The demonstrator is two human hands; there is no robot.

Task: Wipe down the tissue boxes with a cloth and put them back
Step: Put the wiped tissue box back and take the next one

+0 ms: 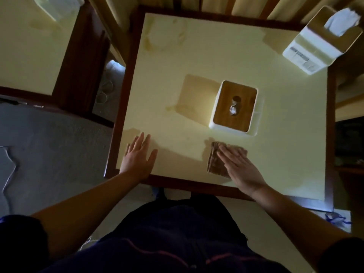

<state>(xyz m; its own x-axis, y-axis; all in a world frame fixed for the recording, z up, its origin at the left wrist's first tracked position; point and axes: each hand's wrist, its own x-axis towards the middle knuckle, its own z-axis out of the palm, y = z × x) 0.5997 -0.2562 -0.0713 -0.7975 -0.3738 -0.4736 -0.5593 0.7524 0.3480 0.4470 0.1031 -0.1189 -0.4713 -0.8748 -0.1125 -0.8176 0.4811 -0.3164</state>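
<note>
white tissue box (234,107), wooden lid (tissue poking out); brown cloth (215,162) folded

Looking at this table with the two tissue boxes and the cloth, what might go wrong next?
The far tissue box sits at the table's back right corner, so a nudge while wiping might tip it off. A tissue pokes from the near tissue box; the cloth under the right hand may snag it.

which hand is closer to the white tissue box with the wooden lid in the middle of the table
Right. The right hand lies flat on the folded brown cloth just in front of the white wooden-lidded tissue box; the left hand rests flat near the table's front left edge, farther away.
</note>
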